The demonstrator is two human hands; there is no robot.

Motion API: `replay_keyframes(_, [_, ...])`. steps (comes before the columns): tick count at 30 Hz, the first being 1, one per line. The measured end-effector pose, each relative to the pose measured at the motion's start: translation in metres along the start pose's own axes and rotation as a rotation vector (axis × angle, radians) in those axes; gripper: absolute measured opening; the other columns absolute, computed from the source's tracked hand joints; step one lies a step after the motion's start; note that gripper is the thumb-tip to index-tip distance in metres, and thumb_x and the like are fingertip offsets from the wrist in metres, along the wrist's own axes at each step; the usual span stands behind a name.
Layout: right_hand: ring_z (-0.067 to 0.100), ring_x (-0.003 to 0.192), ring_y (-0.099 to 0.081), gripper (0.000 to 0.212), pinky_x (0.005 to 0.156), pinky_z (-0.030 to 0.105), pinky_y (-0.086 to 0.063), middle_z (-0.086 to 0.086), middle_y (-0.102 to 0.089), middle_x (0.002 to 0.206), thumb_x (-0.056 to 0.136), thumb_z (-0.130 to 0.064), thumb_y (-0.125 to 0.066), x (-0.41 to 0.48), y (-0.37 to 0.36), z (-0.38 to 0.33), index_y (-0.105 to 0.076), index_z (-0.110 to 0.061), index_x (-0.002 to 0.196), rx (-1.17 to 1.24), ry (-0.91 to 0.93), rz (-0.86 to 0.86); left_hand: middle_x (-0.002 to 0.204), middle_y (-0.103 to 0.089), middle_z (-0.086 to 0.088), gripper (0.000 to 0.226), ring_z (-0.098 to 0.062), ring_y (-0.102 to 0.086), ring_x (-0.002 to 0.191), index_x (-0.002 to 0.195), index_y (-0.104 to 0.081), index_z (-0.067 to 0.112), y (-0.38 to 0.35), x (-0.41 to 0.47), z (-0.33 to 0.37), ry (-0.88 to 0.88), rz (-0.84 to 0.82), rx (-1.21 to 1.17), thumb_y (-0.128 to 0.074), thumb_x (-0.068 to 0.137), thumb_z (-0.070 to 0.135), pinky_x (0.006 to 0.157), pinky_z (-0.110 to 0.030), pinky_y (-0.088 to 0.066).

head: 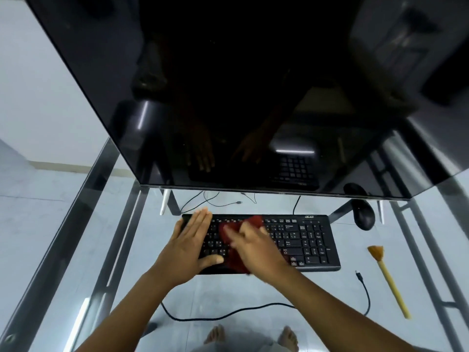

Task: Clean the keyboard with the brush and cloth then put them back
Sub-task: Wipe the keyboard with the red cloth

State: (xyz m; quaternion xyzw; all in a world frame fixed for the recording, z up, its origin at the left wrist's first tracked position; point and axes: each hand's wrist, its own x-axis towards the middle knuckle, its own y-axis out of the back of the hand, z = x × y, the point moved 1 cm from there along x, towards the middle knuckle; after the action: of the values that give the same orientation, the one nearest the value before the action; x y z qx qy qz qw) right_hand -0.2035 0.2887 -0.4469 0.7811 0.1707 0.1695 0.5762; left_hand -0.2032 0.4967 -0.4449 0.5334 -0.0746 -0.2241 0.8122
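The black keyboard (pixel 299 240) sat at the centre of the frame on a glass table (pixel 76 250), below a dark monitor (pixel 228 85). The left hand (pixel 189 246) lay flat and open on the keyboard's left end, fingers spread. The right hand (pixel 256 246), blurred, pressed a red cloth (pixel 233 237) onto the middle keys. The brush (pixel 387 278) lay untouched at right, well apart from the keyboard, below a mouse (pixel 364 214).

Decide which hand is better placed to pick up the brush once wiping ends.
Right. The brush lies on the glass right of the keyboard, nearer the right hand; the left hand rests flat on the keyboard's far-left end.
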Motion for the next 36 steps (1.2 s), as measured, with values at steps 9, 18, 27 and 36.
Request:
replay_keyframes(9, [0.03, 0.069, -0.06, 0.042, 0.066, 0.035, -0.054, 0.009, -0.06, 0.099, 0.092, -0.026, -0.061, -0.032, 0.011, 0.054, -0.056, -0.021, 0.133, -0.097, -0.423, 0.122, 0.158, 0.016, 0.003, 0.066, -0.013, 0.02, 0.145, 0.153, -0.002, 0.013, -0.047, 0.047, 0.08, -0.118, -0.032, 0.133, -0.025, 0.101, 0.045, 0.12, -0.046, 0.006])
replay_keyframes(18, [0.026, 0.077, -0.058, 0.048, 0.076, 0.037, -0.051, 0.007, -0.057, 0.098, 0.092, -0.021, -0.058, -0.058, 0.023, 0.106, -0.048, -0.027, 0.139, -0.131, -0.651, 0.2, 0.16, -0.016, -0.007, 0.07, -0.021, -0.011, 0.148, 0.151, -0.022, 0.008, -0.073, 0.047, 0.077, -0.15, 0.013, 0.282, -0.016, 0.1, 0.055, 0.114, -0.047, -0.011])
replay_keyframes(27, [0.037, 0.082, -0.06, 0.042, 0.08, 0.042, -0.05, 0.014, -0.056, 0.103, 0.097, -0.02, -0.05, -0.062, 0.035, 0.133, -0.049, -0.021, 0.138, -0.049, -0.789, 0.241, 0.162, -0.003, -0.003, 0.073, -0.016, 0.005, 0.148, 0.153, -0.007, 0.014, -0.072, 0.049, 0.075, -0.142, -0.026, 0.286, -0.008, 0.098, 0.062, 0.115, -0.044, 0.0])
replay_keyframes(36, [0.027, 0.07, -0.055, 0.041, 0.074, 0.04, -0.055, 0.01, -0.056, 0.096, 0.099, -0.021, -0.049, -0.08, 0.035, 0.119, -0.048, -0.023, 0.14, -0.035, -0.69, 0.235, 0.161, 0.003, -0.002, 0.076, -0.014, 0.013, 0.147, 0.153, -0.003, 0.015, -0.073, 0.05, 0.073, -0.171, 0.009, 0.273, -0.006, 0.096, 0.064, 0.115, -0.041, 0.007])
